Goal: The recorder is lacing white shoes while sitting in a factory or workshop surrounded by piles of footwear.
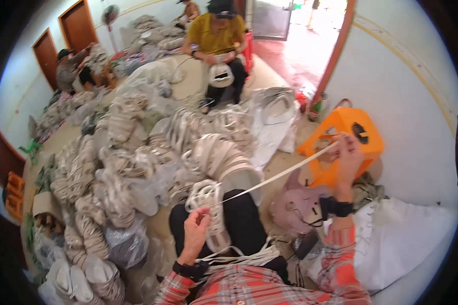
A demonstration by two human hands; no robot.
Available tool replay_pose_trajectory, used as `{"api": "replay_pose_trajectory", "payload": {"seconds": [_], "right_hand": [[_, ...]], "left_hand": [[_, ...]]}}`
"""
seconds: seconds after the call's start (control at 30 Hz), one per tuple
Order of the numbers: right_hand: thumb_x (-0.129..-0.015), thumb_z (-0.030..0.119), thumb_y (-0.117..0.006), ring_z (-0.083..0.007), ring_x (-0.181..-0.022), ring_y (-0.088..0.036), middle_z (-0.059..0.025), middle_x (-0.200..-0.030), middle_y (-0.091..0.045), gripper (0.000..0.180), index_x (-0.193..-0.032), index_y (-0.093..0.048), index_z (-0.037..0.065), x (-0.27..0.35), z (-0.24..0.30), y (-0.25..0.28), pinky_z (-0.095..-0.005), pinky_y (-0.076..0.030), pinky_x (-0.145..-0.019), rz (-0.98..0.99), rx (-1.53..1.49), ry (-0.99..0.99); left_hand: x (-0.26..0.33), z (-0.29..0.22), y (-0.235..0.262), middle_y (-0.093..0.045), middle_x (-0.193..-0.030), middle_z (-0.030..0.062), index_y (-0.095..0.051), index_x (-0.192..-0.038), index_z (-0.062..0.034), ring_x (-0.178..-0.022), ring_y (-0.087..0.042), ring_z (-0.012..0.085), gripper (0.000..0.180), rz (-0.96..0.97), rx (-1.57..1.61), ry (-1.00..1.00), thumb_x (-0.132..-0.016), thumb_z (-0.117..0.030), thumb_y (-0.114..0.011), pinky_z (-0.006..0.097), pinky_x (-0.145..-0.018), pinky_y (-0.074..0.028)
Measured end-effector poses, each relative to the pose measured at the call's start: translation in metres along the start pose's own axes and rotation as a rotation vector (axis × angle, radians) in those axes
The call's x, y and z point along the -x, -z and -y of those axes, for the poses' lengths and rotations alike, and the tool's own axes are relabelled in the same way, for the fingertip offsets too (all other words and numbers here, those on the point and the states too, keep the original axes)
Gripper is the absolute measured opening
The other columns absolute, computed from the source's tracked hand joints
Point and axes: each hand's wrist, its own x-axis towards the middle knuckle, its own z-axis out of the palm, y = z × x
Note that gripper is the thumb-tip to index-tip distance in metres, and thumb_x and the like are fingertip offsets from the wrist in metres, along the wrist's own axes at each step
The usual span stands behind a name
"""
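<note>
A beige and white shoe [218,223] rests between my dark-trousered thighs, its opening and loops of lace at the far end. A pale shoelace [285,173] stretches taut from the shoe up to the right. My right hand [349,153] is raised out to the right, its fingers closed on the lace. Low beside the shoe's left edge, my left hand [195,233] pinches with thumb and fingers where the lace's lower end runs; the exact grip is small in view. A bundle of loose laces [244,257] lies across my lap.
Stacked shoes [219,157] and heaps of similar ones spread ahead and left. An orange stool [348,127] stands close behind my right hand, near a mauve bag [295,206]. White sacking [402,244] lies at right. A co-worker in yellow [216,35] sits ahead holding a shoe.
</note>
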Motion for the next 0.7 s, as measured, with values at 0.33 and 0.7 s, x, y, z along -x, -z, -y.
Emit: {"api": "replay_pose_trajectory", "payload": {"seconds": [0.33, 0.7], "right_hand": [[-0.087, 0.010, -0.051, -0.0154, -0.066, -0.059, -0.0079, -0.077, -0.062, 0.016, -0.095, -0.060, -0.001, 0.042, -0.064, 0.007, -0.0268, -0.048, -0.060, 0.008, 0.185, -0.104], [-0.068, 0.008, -0.055, -0.0274, -0.075, -0.053, -0.0105, -0.074, -0.054, 0.012, -0.080, -0.058, 0.007, 0.201, -0.115, -0.121, -0.0387, -0.040, -0.066, 0.897, 0.684, 0.426]], "left_hand": [[0.007, -0.009, -0.049, -0.054, -0.077, 0.0119, -0.058, -0.095, -0.0052, -0.071, -0.057, 0.0285, 0.022, 0.595, -0.800, -0.793, -0.074, -0.003, -0.053, 0.037, -0.062, -0.047], [-0.065, -0.031, 0.014, -0.053, -0.092, 0.0083, -0.054, -0.085, -0.0043, -0.094, -0.048, 0.0238, 0.015, 0.377, -1.496, -0.879, -0.070, -0.008, -0.053, 0.034, -0.080, -0.039]]}}
